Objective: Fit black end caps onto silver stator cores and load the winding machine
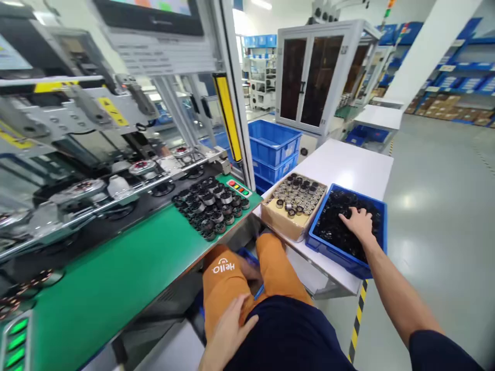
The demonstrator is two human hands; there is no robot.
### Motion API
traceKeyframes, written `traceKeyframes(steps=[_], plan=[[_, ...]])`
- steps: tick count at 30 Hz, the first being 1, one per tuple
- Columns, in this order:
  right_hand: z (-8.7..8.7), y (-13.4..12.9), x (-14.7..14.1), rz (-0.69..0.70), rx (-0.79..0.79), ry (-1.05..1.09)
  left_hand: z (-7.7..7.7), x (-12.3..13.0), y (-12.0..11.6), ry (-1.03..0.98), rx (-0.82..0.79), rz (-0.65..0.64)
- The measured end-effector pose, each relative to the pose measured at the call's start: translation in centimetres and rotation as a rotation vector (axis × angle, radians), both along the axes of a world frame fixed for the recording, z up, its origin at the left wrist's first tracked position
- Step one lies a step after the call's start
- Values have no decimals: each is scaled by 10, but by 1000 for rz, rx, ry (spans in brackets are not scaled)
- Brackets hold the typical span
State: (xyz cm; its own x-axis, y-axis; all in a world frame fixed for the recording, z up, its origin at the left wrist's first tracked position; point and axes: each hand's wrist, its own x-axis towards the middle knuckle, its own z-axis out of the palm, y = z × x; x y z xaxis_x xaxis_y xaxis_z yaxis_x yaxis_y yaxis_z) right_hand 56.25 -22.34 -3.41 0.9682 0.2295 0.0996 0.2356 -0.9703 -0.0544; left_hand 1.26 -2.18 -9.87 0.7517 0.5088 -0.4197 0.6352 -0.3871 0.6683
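Note:
My right hand (pixel 359 225) reaches into a blue bin (pixel 350 263) filled with small black plastic-looking parts (pixel 334 224). Its thumb and fingers are apart, with the tips at the heap; nothing shows in them. My left hand (pixel 228 327) lies on my thigh, its fingers stretched out and holding nothing. Left of the bin, touching or nearly so, a cardboard box (pixel 284 221) holds rows of metallic ring-shaped parts (pixel 297 198), several with black pieces on them. On the green worktop (pixel 127 263) sits a dense group of black-and-silver round parts (pixel 209 206).
A machine with a metal rail (pixel 112 203) and round fixtures runs along the worktop's far side. A button panel (pixel 238 188) sits at the worktop's corner. Stacked blue crates (pixel 274 147) stand behind the white table (pixel 348 159). Copper-wound parts (pixel 27 291) lie at lower left.

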Motion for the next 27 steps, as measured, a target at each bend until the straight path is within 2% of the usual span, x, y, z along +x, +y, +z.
traceKeyframes(steps=[3, 5, 8, 10, 14, 17, 19, 21, 23, 25, 27], plan=[[5, -5, 0, 34, -4, 16, -12, 10, -9, -16, -43, -62], [5, -8, -1, 55, -6, 15, -14, 24, -9, -38, -67, -107], [3, -11, -4, 83, -7, 6, -4, 61, -3, -85, -103, -193], [2, -13, -8, 98, -9, 3, 13, 96, 5, -130, -127, -273], [1, -11, -19, 98, -21, 2, 65, 193, 30, -239, -81, -432], [3, -7, -26, 103, -33, -5, 103, 290, 49, -289, 70, -523], [6, -4, -29, 131, -45, -3, 119, 357, 56, -265, 213, -547], [11, 0, -28, 174, -62, 7, 126, 417, 58, -188, 341, -572], [16, 2, -26, 213, -87, 27, 126, 461, 58, -94, 427, -616], [20, 3, -24, 252, -114, 55, 123, 488, 58, -19, 481, -669], [22, 4, -23, 299, -132, 88, 118, 500, 61, 8, 515, -719]])
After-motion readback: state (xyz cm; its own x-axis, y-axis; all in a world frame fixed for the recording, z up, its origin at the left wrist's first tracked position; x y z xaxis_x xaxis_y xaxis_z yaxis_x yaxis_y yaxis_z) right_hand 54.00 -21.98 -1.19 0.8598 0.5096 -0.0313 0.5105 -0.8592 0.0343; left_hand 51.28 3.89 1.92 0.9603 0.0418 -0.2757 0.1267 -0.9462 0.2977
